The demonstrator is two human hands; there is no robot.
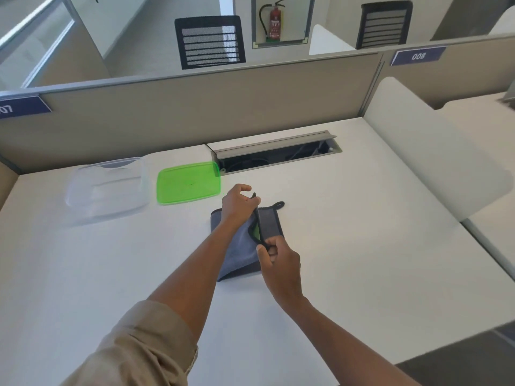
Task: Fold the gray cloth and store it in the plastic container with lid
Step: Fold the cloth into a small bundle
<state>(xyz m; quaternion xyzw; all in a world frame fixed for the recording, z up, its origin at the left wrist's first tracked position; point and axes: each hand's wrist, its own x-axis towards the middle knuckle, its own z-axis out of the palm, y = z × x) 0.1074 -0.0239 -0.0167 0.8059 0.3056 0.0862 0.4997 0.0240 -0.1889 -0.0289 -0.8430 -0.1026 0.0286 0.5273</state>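
Note:
The gray cloth (242, 254) with a dark hem lies partly folded at the middle of the white desk (348, 218). My left hand (238, 203) pinches its far edge, lifted a little off the desk. At the near edge my right hand (278, 263) grips the same dark hem, so a flap stands up between the two hands. A small hanging loop pokes out at the cloth's far right corner. The clear plastic container (107, 188) sits open at the far left. Beside it on the right, its green lid (188, 183) lies flat.
An open cable tray (278, 156) is cut into the desk just behind the lid and cloth. A beige partition wall (195, 107) closes the far side. A white rounded divider (434, 151) bounds the right. Office chairs stand beyond the partition.

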